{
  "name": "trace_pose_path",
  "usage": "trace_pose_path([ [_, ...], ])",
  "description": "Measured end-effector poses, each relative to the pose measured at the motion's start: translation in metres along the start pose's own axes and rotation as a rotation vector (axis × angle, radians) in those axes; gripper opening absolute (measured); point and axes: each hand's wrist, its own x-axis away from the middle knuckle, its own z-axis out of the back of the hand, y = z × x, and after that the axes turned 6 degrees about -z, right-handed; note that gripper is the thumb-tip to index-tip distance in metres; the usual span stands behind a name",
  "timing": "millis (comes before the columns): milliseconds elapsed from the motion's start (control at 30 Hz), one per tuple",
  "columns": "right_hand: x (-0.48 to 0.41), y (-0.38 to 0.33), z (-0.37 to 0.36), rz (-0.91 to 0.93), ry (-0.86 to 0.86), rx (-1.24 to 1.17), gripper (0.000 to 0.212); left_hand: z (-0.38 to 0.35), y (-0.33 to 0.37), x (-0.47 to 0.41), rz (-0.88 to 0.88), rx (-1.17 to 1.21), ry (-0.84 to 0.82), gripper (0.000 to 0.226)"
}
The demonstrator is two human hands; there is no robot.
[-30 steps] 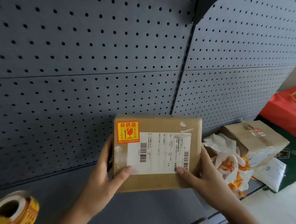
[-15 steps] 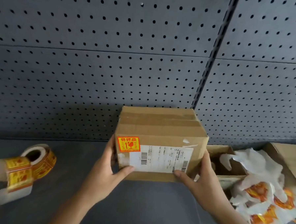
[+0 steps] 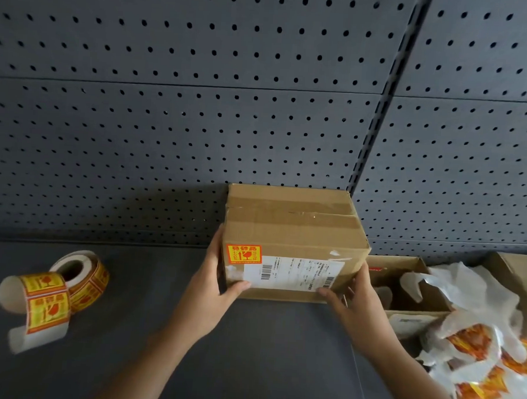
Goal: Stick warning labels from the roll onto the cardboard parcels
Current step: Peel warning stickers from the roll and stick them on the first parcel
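You've got both your left hand (image 3: 211,291) and right hand (image 3: 354,304) gripping the brown cardboard parcel (image 3: 290,240), its orange-yellow warning sticker (image 3: 243,254) already on, so next up is probably the yellow label roll (image 3: 68,283).

A dark grey shelf (image 3: 248,351) carries a label roll (image 3: 78,276) at left, a cardboard parcel (image 3: 291,231) mid-shelf and an open box (image 3: 405,267) at right.

Parcel (image 3: 294,231): brown cardboard. Warning label (image 3: 243,254): orange-red on yellow. Shipping label (image 3: 292,273): white, black barcodes. Label roll (image 3: 78,276): yellow, orange-red print. Pegboard (image 3: 181,103): dark grey, perforated.
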Motion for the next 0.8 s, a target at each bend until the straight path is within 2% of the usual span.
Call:
trace_pose_path([
  [233, -0.003, 0.003, 0.0, -0.031, 0.003, 0.017, 0.066, -0.005, -0.01, -0.001, 0.018, 0.009, 0.024, 0.102],
  [600, 0.009, -0.013, 0.011, -0.067, -0.03, 0.128, 0.073, -0.003, -0.006, 0.003, 0.026, 0.006, 0.013, 0.11],
  [700, 0.025, -0.022, 0.017, -0.095, 0.01, 0.311, 0.074, 0.005, -0.001, 0.007, 0.062, -0.013, -0.013, 0.103],
  [800, 0.045, -0.028, 0.025, -0.246, -0.013, 0.584, 0.079, 0.02, 0.004, 0.018, 0.092, -0.19, -0.074, 0.091],
])
